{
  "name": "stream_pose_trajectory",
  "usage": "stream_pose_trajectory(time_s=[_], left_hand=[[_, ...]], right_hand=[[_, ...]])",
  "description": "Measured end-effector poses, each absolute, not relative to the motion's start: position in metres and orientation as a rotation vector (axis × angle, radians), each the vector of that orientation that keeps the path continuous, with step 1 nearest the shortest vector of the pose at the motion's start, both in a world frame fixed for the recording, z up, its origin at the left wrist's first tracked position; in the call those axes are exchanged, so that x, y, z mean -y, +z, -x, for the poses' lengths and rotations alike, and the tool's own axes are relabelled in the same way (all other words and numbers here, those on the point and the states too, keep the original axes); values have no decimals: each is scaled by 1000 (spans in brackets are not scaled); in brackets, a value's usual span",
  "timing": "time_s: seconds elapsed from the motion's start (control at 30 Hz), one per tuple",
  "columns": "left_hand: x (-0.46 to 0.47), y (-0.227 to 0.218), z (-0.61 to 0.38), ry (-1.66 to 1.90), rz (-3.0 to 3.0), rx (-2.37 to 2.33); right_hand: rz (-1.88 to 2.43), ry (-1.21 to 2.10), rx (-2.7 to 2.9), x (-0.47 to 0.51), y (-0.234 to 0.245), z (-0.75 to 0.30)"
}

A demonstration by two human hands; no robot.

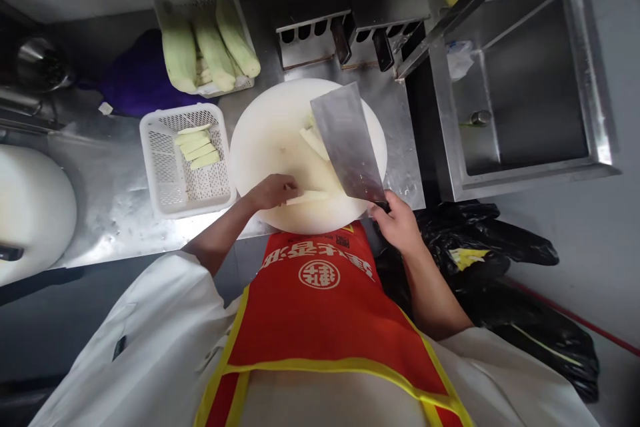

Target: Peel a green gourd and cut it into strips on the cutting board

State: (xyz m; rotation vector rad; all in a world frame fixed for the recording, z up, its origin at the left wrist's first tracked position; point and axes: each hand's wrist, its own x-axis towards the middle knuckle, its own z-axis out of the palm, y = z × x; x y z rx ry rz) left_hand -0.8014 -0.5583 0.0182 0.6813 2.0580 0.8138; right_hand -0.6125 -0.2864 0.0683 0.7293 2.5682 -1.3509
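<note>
Steel counter (110, 213): round white board (265, 127) bearing pale vegetable pieces (314, 144).
From my remote view, the right hand (399, 219) grips the cleaver (346, 137) by its handle, blade over the pieces; the left hand (271, 192) curls its fingers at one strip (314, 196), pinching or merely touching, I can't tell.

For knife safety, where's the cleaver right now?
In the head view, the cleaver is in the right hand, over the right side of the cutting board.
</note>
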Motion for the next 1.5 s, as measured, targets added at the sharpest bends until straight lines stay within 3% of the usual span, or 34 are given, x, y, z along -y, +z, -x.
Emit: stream_pose_trajectory(time_s=[0.17,0.37,0.63,1.03,1.5], left_hand=[[552,10,782,933,-664,-2520],[564,2,753,1042,-982,-2371],[535,1,712,1142,-778,-2508],[524,4,697,1075,-588,-2656],[521,6,693,968,-570,-2713]], right_hand=[[-958,-1359,-2353,287,55,577],[-1131,-1568,-2006,296,37,535],[-1111,-1699,-1799,277,11,522],[-748,-1643,-1937,246,-20,523],[-599,-1445,-2124,244,-14,512]])
